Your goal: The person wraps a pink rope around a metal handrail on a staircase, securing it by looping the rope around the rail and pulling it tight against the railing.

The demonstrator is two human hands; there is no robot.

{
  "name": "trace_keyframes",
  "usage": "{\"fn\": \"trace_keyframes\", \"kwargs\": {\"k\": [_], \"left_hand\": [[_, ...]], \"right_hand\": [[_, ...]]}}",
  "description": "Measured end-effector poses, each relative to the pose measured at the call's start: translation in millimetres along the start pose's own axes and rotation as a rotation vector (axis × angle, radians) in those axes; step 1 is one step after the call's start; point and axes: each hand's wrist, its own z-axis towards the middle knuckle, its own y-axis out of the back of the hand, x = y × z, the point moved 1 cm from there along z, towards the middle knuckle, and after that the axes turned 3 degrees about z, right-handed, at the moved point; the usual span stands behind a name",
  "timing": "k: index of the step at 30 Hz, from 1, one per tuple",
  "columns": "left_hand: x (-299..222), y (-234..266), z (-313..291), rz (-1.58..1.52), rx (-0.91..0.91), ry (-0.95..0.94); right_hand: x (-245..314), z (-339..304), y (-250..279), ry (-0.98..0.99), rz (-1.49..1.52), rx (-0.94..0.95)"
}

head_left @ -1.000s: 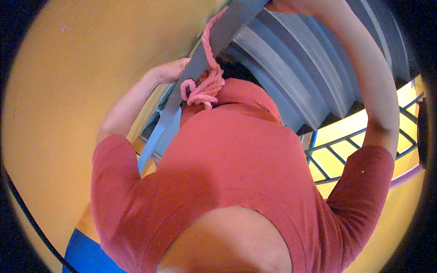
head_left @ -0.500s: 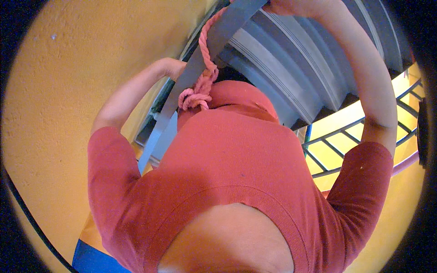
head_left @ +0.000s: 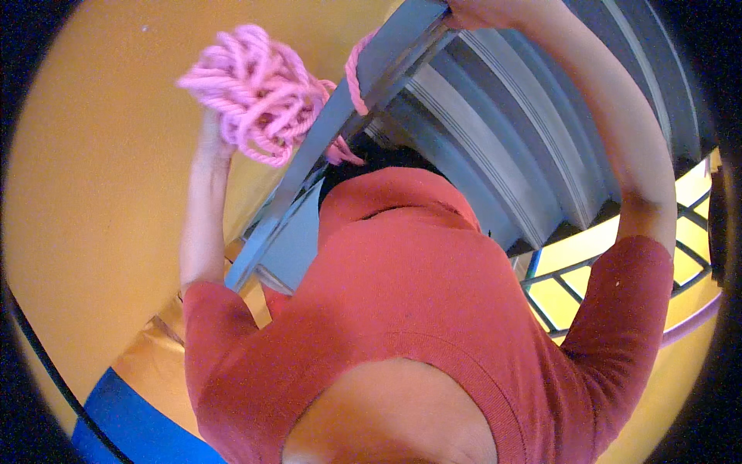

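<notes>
A thick bundle of pink rope [head_left: 259, 100] is held up against the yellow wall side by my left hand [head_left: 216, 139]. The fingers are mostly hidden behind the loops. From the bundle the rope runs to a long grey-blue beam [head_left: 309, 155] that slants across in front of my body, and one strand hangs over the beam's near side higher up. My right hand [head_left: 491, 11] is closed on the upper end of the beam, partly cut off by the top edge of the picture.
Grey curved stairs [head_left: 495, 116] climb to the right of the beam. Beyond them is a dark metal railing [head_left: 572, 286]. A yellow wall [head_left: 100, 193] stands close on the left, with a black cable [head_left: 46, 363] and a blue panel [head_left: 131, 417] low down.
My left hand has come out from behind the beam to the left, bringing the rope bundle into view. The knotted rope on the near side of the beam is gone. My right hand stays put.
</notes>
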Motion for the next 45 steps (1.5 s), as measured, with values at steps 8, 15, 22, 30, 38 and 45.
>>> {"fn": "trace_keyframes", "kwargs": {"k": [8, 15, 22, 30, 38, 45], "left_hand": [[-107.5, -13.9, -114.0, 0.02, -0.069, -0.447], [-144.6, -27.9, -223.4, 0.159, -0.106, -0.568], [-114.6, -37.2, -271.3, 0.163, -0.043, -0.419], [-29.4, -55.7, -257.8, -0.008, 0.156, 0.189], [137.7, -60.7, -174.4, -0.653, 0.203, 0.91], [174.0, -85.5, -81.8, -0.776, 0.048, 0.434]], "right_hand": [[-10.3, -9.2, -22.3, -0.004, 0.054, -0.064], [-5.6, -5.8, -27.1, 0.021, 0.004, -0.092], [-3.1, -6.2, -31.1, 0.02, -0.035, -0.075], [2.0, -10.9, -13.0, -0.021, -0.025, -0.125], [4.0, -18.9, -8.3, 0.007, -0.007, -0.12], [0.0, -11.0, -10.1, -0.016, 0.001, -0.108]]}}
